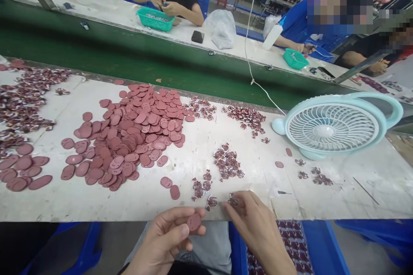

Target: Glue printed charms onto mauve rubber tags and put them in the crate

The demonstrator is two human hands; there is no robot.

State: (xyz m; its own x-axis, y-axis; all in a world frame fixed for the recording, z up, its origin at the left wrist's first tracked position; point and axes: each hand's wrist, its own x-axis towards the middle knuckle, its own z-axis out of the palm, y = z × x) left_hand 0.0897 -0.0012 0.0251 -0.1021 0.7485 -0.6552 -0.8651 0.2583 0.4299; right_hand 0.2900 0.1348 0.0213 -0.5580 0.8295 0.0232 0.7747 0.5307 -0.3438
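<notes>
A reddish-brown oval disc [194, 222] is held between the thumb and fingers of my left hand [171, 234], just over the table's front edge. My right hand [253, 219] reaches onto the white table [135, 204], its thumb and forefinger around a small dark figure-shaped piece [232, 200]. Another small piece [211, 202] lies just left of those fingertips, near a small cluster [200, 187]. Two loose discs, one of them [174, 192], lie beyond my left hand. A large pile of discs [138, 129] spreads over the left middle of the table.
A light-blue fan [332, 126] lies at the right, its cord running up. Thin dark tool [366, 190] lies near the right front. A blue crate [325, 247] with rows of pieces stands below the edge. People sit across, by green baskets [155, 19].
</notes>
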